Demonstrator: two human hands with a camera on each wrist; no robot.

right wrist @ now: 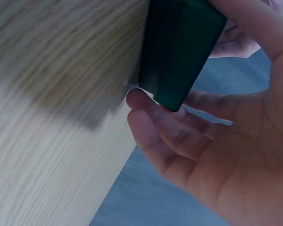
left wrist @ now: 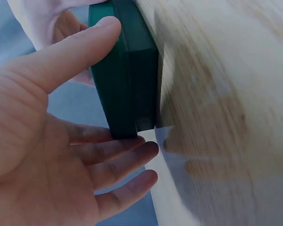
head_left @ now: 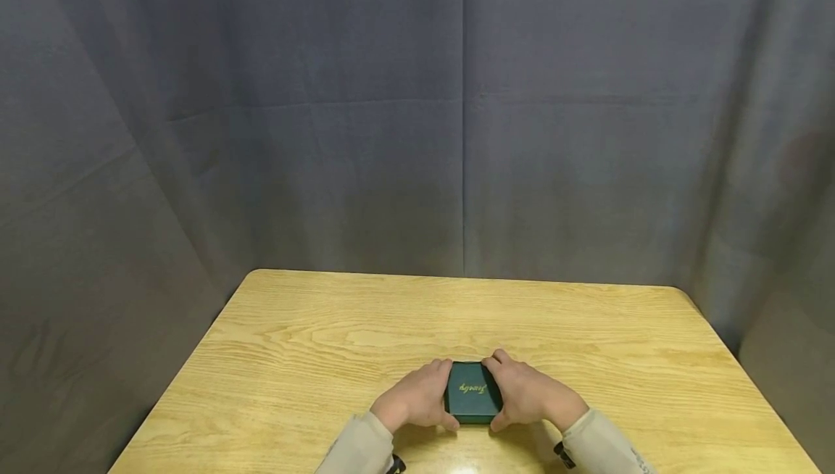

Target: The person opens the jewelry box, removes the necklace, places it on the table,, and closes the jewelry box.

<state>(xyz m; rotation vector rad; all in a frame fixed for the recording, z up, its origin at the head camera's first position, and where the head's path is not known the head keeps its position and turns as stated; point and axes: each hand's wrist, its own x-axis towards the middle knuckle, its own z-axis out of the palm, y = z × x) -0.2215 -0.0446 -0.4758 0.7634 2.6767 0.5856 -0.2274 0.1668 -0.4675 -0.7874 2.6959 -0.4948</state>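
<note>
A dark green jewelry box with gold lettering on top lies flat on the wooden table, its writing upside down from my side. From the left, my left hand grips it, the thumb at the near corner and the fingers along the far part of the side. My right hand holds the opposite side in the same way. In the left wrist view the lid stands out slightly past the darker base. The right wrist view shows the lid's corner close to the right fingers. The box's contents are hidden.
Light wood grain covers the table, which has rounded far corners. Grey curtains hang behind it and along both sides. Pale sleeves cover the forearms, with a dark strap near the right wrist.
</note>
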